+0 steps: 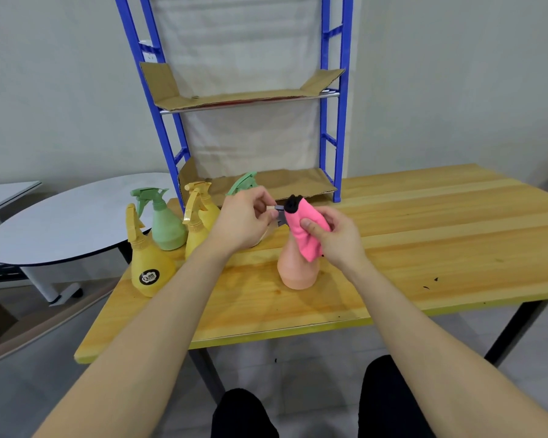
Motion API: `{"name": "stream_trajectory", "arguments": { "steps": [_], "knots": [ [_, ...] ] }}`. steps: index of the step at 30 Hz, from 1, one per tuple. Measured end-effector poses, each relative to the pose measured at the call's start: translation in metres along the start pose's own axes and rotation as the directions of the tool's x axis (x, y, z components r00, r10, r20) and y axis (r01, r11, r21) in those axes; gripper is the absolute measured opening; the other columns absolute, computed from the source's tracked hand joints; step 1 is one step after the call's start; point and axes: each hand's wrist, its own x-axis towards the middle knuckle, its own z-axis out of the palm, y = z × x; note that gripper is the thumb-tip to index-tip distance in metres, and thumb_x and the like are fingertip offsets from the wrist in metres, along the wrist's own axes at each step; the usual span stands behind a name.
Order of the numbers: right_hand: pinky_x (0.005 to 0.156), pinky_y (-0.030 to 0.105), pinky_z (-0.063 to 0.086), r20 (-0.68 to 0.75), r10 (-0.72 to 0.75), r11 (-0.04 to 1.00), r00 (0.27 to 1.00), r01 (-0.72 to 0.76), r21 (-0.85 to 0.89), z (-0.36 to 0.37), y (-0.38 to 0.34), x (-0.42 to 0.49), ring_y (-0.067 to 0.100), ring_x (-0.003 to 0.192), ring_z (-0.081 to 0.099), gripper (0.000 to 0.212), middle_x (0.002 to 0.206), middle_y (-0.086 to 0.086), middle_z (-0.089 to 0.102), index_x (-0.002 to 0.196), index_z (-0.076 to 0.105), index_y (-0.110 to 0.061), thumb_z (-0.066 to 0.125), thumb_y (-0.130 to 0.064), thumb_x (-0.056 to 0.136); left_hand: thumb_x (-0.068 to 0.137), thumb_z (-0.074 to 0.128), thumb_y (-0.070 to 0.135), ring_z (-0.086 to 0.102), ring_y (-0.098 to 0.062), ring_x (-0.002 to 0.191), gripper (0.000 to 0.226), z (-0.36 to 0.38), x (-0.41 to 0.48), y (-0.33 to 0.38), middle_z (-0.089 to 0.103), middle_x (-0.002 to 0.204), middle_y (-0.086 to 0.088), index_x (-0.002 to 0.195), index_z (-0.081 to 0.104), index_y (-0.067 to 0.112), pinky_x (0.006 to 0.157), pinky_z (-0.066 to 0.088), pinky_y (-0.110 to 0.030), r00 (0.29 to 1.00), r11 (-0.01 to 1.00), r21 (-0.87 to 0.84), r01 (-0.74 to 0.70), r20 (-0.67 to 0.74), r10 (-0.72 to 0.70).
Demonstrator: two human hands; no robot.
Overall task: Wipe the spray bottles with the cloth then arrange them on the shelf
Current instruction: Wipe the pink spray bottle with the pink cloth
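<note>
Right hand (332, 237) grips cloth (304, 240) round peach bottle (296, 271) (left hand (244, 221) pinches its nozzle (279, 213)).

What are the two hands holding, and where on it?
The left hand pinches the peach spray bottle by its nozzle tip. The right hand holds the pink cloth, wrapped round the bottle's neck.

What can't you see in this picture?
Head view:
- peach bottle: top wrapped in the cloth under the right hand.
- far green bottle: body behind the left hand.
- label on the near yellow bottle: too small to read.
- shelf: top cut off by the upper edge.
</note>
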Motion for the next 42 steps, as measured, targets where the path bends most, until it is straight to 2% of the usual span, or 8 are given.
{"name": "stream_trajectory", "arguments": {
  "steps": [7,13,18,24,28,34,39,42],
  "knots": [
    [0.075,0.029,0.047,-0.197,0.011,1.0,0.98,-0.014,-0.013,-0.001,-0.004,-0.003,0.006,0.088,0.066,0.027,0.097,-0.012,0.072,0.111,0.071,-0.027,0.047,-0.04,0.114,0.095,0.079,0.024,0.073,-0.016,0.089,0.006,0.005,-0.004,0.003,0.077,0.086,0.009,0.096,0.072,0.023,0.09,0.061,-0.041,0.999,1.0,-0.011,0.022,-0.035,-0.023],
    [0.097,0.038,0.052,0.24,-0.229,0.863,0.943,0.311,-0.398,0.007,-0.017,0.016,0.014,0.114,0.063,0.039,0.125,-0.007,0.069,0.134,0.066,-0.029,0.074,-0.037,0.097,0.091,0.068,0.007,0.073,-0.016,0.082,0.011,0.0,-0.007,0.005,0.076,0.085,0.005,0.092,0.072,0.017,0.082,0.063,-0.041,1.0,1.0,-0.012,-0.024,-0.012,0.024],
    [0.069,0.039,0.049,0.111,-0.296,0.875,0.949,0.315,-0.368,0.003,-0.006,0.013,0.016,0.083,0.064,0.018,0.09,-0.008,0.072,0.11,0.071,-0.023,0.06,-0.036,0.107,0.095,0.072,0.009,0.075,-0.013,0.083,0.01,0.002,-0.004,0.004,0.078,0.086,0.008,0.1,0.075,0.018,0.085,0.063,-0.038,1.0,0.999,-0.018,-0.028,-0.009,0.028],
    [0.082,0.032,0.053,0.232,-0.201,0.918,0.952,0.266,-0.296,0.0,-0.007,0.014,0.013,0.102,0.067,0.037,0.11,-0.012,0.073,0.123,0.071,-0.029,0.082,-0.04,0.09,0.096,0.07,0.004,0.071,-0.003,0.076,0.015,0.004,-0.007,0.0,0.077,0.085,0.008,0.096,0.072,0.018,0.077,0.062,-0.031,0.999,0.999,-0.032,-0.031,-0.036,0.03],
    [0.059,0.034,0.041,0.144,-0.236,0.855,0.961,0.276,-0.439,-0.007,-0.01,0.018,0.015,0.069,0.061,0.033,0.071,-0.011,0.062,0.091,0.067,-0.026,0.052,-0.05,0.109,0.096,0.077,0.013,0.076,-0.013,0.082,0.006,0.005,-0.007,-0.002,0.08,0.087,0.006,0.1,0.075,0.017,0.084,0.063,-0.038,1.0,0.996,-0.088,-0.006,-0.024,0.004],
    [0.071,0.018,0.046,0.307,-0.272,0.84,0.912,0.381,-0.387,-0.001,-0.039,0.023,0.004,0.086,0.065,0.02,0.093,-0.015,0.072,0.108,0.071,-0.03,0.071,-0.048,0.099,0.089,0.078,0.003,0.078,-0.01,0.085,0.018,0.005,-0.011,-0.006,0.082,0.088,0.007,0.098,0.083,0.018,0.084,0.065,-0.042,0.998,0.987,-0.161,-0.009,-0.068,-0.002],
    [0.06,0.034,0.04,0.094,-0.251,0.867,0.964,0.267,-0.422,0.01,-0.023,0.019,0.013,0.07,0.06,0.029,0.075,-0.01,0.063,0.095,0.065,-0.025,0.05,-0.044,0.111,0.092,0.083,0.012,0.079,-0.005,0.078,0.014,0.006,-0.015,-0.005,0.082,0.087,0.006,0.105,0.083,0.017,0.085,0.066,-0.036,0.995,0.978,-0.205,0.035,-0.08,-0.053],
    [0.066,0.033,0.046,-0.051,-0.102,0.977,0.993,0.09,-0.195,0.004,-0.003,0.003,0.009,0.075,0.063,0.037,0.084,-0.006,0.07,0.099,0.069,-0.023,0.045,-0.047,0.113,0.094,0.083,0.02,0.076,-0.002,0.077,0.011,0.009,-0.017,-0.004,0.08,0.085,0.01,0.104,0.08,0.02,0.081,0.064,-0.033,0.993,0.989,-0.139,0.046,-0.102,-0.061]
  ]
}}
